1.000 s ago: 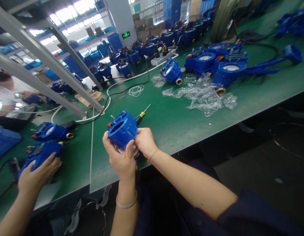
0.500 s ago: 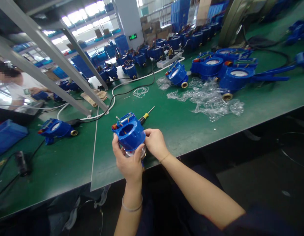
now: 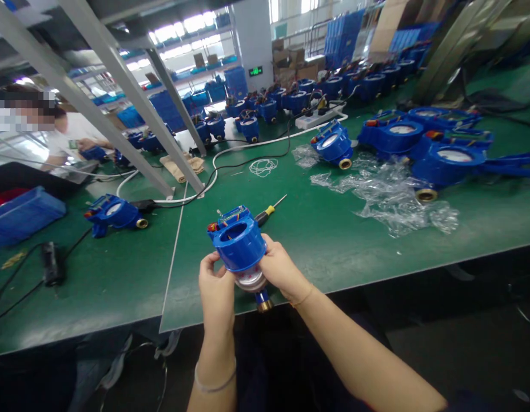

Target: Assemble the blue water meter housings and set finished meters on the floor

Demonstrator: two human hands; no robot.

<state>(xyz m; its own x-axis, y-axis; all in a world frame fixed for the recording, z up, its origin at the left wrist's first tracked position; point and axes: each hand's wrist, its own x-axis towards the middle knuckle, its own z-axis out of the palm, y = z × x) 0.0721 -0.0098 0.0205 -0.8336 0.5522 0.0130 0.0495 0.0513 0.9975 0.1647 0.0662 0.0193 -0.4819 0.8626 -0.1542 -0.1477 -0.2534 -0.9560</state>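
Observation:
Close to the table's front edge, a water meter [image 3: 241, 252] with a round blue housing is between my two hands. A small circuit board and coloured wires show on its far side. Below the blue ring are a silvery body and a brass-ended pipe fitting [image 3: 263, 301] pointing toward me. My left hand [image 3: 216, 289] grips the left side, fingers curled against the housing. From the right, my right hand [image 3: 284, 269] holds the other side, its fingertips partly hidden. Just beyond the meter lies a yellow-and-black screwdriver [image 3: 269, 210].
Crumpled clear plastic [image 3: 389, 197] and several blue meters [image 3: 447, 160] lie to the right. Another meter [image 3: 114, 212] and a blue bin [image 3: 24, 214] are at left. Metal posts [image 3: 131, 109] rise from the table. A white cable [image 3: 247, 146] crosses it. Another person sits far left.
My left thumb has gone from the meter's front toward its left side. More of the silvery body and the brass-ended fitting now shows. The view has turned slightly left.

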